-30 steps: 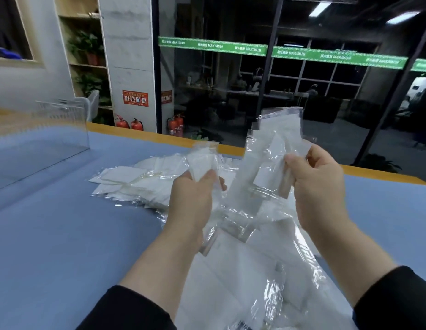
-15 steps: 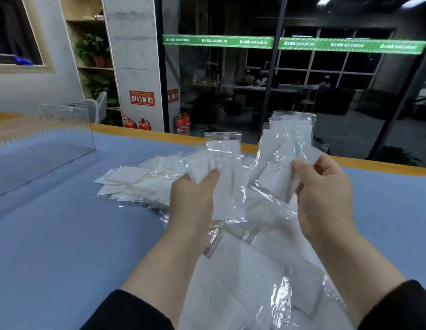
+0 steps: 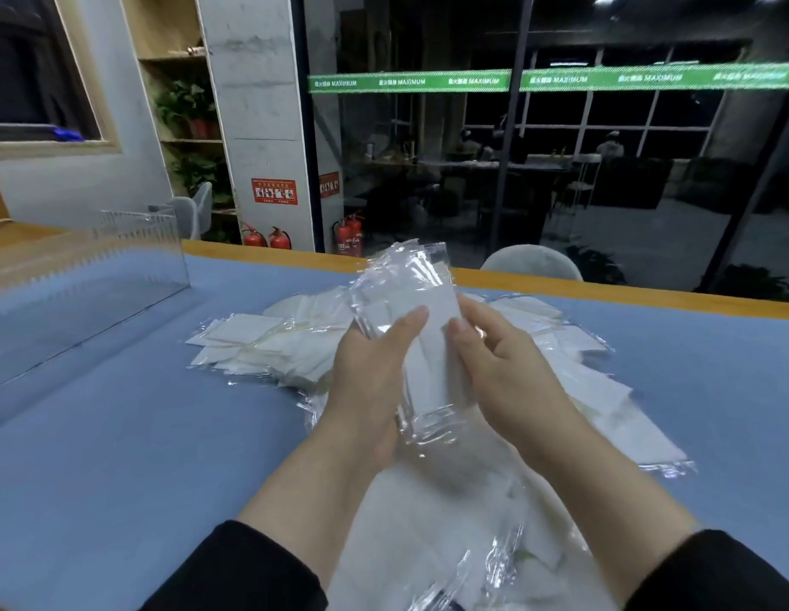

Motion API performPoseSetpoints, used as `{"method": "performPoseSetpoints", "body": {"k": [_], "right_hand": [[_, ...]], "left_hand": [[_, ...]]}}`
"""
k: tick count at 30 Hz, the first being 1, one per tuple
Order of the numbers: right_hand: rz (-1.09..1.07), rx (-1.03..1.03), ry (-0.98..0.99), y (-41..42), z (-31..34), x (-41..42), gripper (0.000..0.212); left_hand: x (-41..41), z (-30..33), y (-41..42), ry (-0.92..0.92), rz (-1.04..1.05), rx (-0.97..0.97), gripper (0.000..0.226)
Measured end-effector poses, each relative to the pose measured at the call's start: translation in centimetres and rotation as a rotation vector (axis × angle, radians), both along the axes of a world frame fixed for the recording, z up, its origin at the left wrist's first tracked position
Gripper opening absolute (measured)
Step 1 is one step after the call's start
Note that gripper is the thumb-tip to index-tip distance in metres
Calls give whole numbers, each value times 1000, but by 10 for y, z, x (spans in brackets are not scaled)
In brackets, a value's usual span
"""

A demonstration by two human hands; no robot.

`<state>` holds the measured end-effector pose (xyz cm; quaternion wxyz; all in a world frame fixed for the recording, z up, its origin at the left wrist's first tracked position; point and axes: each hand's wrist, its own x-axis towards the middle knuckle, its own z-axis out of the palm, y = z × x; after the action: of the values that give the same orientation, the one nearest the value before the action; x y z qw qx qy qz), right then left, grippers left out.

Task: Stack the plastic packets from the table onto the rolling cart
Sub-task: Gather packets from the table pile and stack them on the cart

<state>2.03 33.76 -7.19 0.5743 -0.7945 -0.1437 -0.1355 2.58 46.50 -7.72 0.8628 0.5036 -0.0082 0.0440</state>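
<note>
A bundle of clear plastic packets (image 3: 421,319) with white contents stands upright between my hands, above the table. My left hand (image 3: 370,381) grips the bundle from the left, thumb across its front. From the right, my right hand (image 3: 503,368) holds the same bundle, fingers curled onto its face. Under and behind my hands, a loose heap of more packets (image 3: 269,341) spreads over the blue table (image 3: 97,456), running toward me between my forearms. No rolling cart is in view.
A clear acrylic box (image 3: 132,266) stands on the table at the left. The table's far edge has an orange rim (image 3: 648,293), with a grey chair back (image 3: 531,262) and a glass wall behind it. Fire extinguishers (image 3: 269,238) stand by the pillar.
My hands were apart, each holding its own packets. They have come together, and the packets are now gathered into one bundle between them. The camera has tilted up slightly.
</note>
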Motion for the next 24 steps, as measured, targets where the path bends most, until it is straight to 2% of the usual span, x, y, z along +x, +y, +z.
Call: {"method": "performPoseSetpoints", "body": {"k": [2, 4, 6, 9, 12, 15, 17, 20, 22, 24], "right_hand": [[114, 42, 47, -3, 6, -13, 31], [139, 29, 31, -9, 11, -28, 35], [103, 84, -12, -22, 15, -43, 42], [23, 310, -6, -52, 27, -71, 47], [-73, 316, -25, -98, 36, -108, 46], [-191, 53, -108, -158, 42, -149, 41], [-264, -231, -128, -200, 44, -174, 43], [-273, -669, -89, -252, 28, -193, 46], [-251, -776, -53, -273, 4, -200, 43], [-247, -744, -65, -284, -22, -207, 42]], "left_hand": [[-4, 4, -2, -10, -20, -109, 29], [-11, 12, -9, -8, -42, -152, 31], [-26, 23, -26, -23, -86, -127, 25], [-58, 32, -65, -71, -229, -49, 30], [-87, 26, -105, -121, -285, 84, 35], [-109, 21, -131, -178, -145, 152, 60], [-118, 17, -149, -195, -44, 159, 60], [-140, 11, -191, -207, -138, 277, 62], [-153, -1, -224, -182, -235, 413, 72], [-158, -21, -244, -131, -241, 476, 68]]}}
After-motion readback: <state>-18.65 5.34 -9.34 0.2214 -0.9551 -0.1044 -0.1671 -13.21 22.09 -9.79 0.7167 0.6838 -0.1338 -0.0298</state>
